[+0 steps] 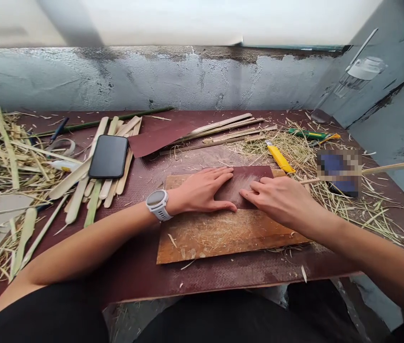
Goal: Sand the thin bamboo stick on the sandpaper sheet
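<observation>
My left hand [207, 188], with a white watch [157, 204] at the wrist, lies flat with fingers stretched on a dark red sheet of sandpaper [250, 174]. That sheet rests on a worn wooden board [219, 233]. Over the sheet's right part, my right hand [277, 196] is closed around a long thin bamboo strip [395, 166]. The strip sticks out to the right past the table edge; its other end is hidden under my fingers. Pale dust marks the sandpaper between my hands.
A phone [108, 156] lies on flat bamboo pieces [80, 202] at left. Behind are another sandpaper sheet [159, 138] and bamboo strips [223, 125]. Shavings [362, 209], a yellow cutter [279, 157], a green cutter [307, 134] and a blurred-out object [339, 172] lie right.
</observation>
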`<action>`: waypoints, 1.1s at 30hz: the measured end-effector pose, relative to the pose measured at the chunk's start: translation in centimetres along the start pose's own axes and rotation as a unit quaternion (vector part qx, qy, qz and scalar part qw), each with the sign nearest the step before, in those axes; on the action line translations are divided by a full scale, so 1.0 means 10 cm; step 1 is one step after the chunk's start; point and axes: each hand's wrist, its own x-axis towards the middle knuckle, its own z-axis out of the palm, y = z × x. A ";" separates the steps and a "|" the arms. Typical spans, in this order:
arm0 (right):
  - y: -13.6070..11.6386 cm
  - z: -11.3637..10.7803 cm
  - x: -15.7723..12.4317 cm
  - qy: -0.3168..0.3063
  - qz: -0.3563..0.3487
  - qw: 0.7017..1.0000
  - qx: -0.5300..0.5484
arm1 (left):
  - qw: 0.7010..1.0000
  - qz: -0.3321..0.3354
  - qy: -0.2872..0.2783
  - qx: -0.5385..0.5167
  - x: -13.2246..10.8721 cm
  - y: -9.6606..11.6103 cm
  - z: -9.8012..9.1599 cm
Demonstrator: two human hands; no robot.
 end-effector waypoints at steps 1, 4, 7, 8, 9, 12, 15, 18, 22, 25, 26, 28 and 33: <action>0.00 0.01 0.02 0.002 0.001 1.000 0.000 | 1.000 0.001 -0.002 -0.001 0.00 0.00 0.00; -0.04 0.08 0.15 0.011 0.004 1.000 0.000 | 1.000 0.003 0.003 -0.010 0.02 -0.01 0.00; -0.08 0.21 0.34 0.033 0.016 0.999 0.011 | 0.999 0.001 0.012 -0.035 0.03 -0.02 0.00; -0.09 0.24 0.39 0.040 0.022 0.999 0.017 | 0.999 0.000 0.014 -0.044 0.03 -0.02 0.00; -0.09 0.27 0.43 0.045 0.025 0.998 0.022 | 0.999 0.000 0.015 -0.052 0.04 -0.02 0.00; -0.09 0.28 0.45 0.051 0.025 0.998 0.027 | 0.998 -0.005 0.015 -0.059 0.04 -0.02 0.00; -0.02 0.21 0.31 0.035 0.013 0.999 0.032 | 0.999 -0.019 0.005 -0.046 0.03 0.00 -0.02; 0.08 0.15 0.10 0.008 0.002 0.998 0.055 | 0.999 -0.023 -0.006 -0.040 0.02 0.00 -0.03; 0.15 0.14 -0.07 0.003 -0.019 0.999 0.051 | 0.999 -0.023 -0.008 -0.043 0.02 -0.01 -0.03; 0.10 0.14 0.02 0.017 -0.022 0.999 0.021 | 0.999 -0.020 -0.008 -0.045 0.03 -0.01 -0.02; 0.07 0.14 0.09 0.020 -0.020 0.999 0.019 | 0.999 -0.019 -0.007 -0.047 0.03 -0.01 -0.02; 0.00 0.16 0.26 0.026 -0.003 0.999 0.026 | 0.998 -0.016 -0.002 -0.053 0.03 -0.02 -0.02; -0.15 0.22 0.47 0.044 0.050 0.997 0.033 | 0.998 -0.012 0.009 -0.061 0.03 -0.03 -0.02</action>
